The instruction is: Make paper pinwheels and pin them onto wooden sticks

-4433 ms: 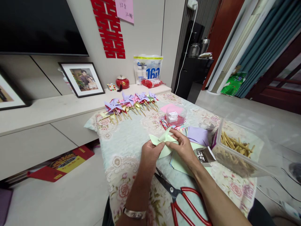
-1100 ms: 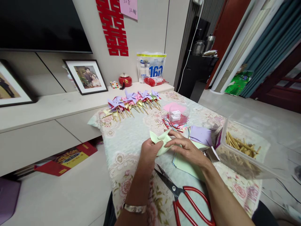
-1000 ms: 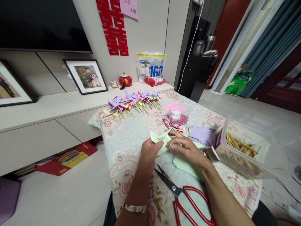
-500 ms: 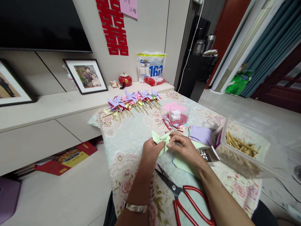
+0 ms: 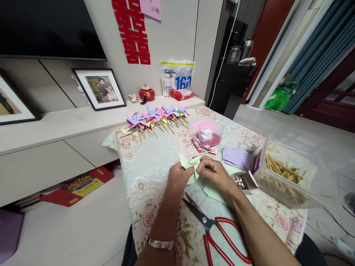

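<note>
Both hands pinched one pale green paper piece (image 5: 189,167), partly folded into pinwheel vanes, just above the flowered tablecloth (image 5: 155,162). The left hand (image 5: 177,179) gripped its near edge with thumb and fingers closed on it; the right hand (image 5: 217,175) pressed fingertips onto the folded centre, closed on the paper. Under the right wrist lay a stack of green sheets (image 5: 215,192), with purple sheets (image 5: 236,158) just beyond. Red-handled scissors (image 5: 219,236) lay near the forearms. A clear box of wooden sticks (image 5: 283,179) stood to the right, and a row of finished pinwheels (image 5: 155,120) lay at the far edge.
</note>
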A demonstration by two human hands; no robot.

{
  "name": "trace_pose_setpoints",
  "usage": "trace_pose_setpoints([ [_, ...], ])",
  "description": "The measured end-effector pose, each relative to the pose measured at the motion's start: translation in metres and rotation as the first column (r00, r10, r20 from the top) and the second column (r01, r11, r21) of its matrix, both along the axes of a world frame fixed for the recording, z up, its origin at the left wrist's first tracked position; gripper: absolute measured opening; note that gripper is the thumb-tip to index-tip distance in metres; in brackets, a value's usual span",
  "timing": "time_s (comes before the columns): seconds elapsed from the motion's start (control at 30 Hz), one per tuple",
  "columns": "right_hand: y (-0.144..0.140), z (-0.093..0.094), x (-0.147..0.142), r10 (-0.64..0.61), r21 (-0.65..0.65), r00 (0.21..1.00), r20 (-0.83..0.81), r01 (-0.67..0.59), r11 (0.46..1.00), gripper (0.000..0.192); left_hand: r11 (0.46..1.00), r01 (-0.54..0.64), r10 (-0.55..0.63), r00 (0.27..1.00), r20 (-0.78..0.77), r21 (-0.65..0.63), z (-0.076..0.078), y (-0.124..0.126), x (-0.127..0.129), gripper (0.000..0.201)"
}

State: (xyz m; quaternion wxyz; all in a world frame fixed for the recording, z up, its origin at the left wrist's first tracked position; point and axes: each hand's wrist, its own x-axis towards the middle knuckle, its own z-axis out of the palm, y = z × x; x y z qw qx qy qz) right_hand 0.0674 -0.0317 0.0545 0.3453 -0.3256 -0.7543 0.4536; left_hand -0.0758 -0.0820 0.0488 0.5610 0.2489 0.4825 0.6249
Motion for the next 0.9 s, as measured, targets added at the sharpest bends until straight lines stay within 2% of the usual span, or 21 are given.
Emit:
trace_pose_setpoints([
  [0.23, -0.0004, -0.0034, -0.0023, -0.046, -0.060, 0.997, -0.069, 0.042, 0.997, 0.013, 1.000, -0.004, 0.004, 1.000, -0.003, -0.005, 0.0003, 0.0000, -0.0005, 0.027],
  [0.57, 0.0016, -0.0089, -0.0014, -0.060, -0.090, 0.998, -0.023, 0.058, 0.994, 0.008, 0.999, 0.012, -0.014, 0.999, -0.047, -0.042, -0.0053, -0.0001, -0.0032, 0.024],
  [0.9, -0.0026, -0.0022, -0.0041, -0.109, -0.085, 0.994, 0.006, 0.109, 0.990, 0.004, 0.998, 0.008, -0.011, 0.999, -0.044, -0.058, -0.0078, 0.0019, -0.0038, 0.026],
])
